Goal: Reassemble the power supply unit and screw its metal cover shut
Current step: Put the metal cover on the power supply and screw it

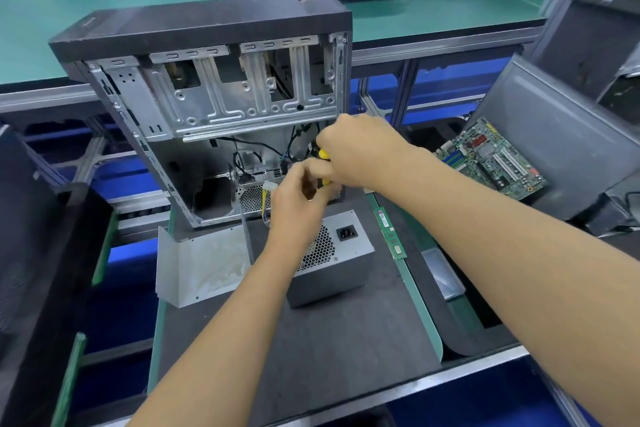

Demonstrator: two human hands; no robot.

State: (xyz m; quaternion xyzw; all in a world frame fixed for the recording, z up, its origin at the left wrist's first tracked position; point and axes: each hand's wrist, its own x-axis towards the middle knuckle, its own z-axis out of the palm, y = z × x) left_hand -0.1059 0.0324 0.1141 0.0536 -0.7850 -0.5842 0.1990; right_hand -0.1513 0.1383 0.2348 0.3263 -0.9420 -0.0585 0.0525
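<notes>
Above one power supply unit (332, 263), two hands

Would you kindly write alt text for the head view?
Both hands, left hand and right hand, grip a yellow screwdriver before an open PC case. A power supply and loose cover lie below.

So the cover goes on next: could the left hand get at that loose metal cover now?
Probably yes: the metal cover stands unobstructed just left of the left hand, though that hand first must release the yellow screwdriver.
</notes>
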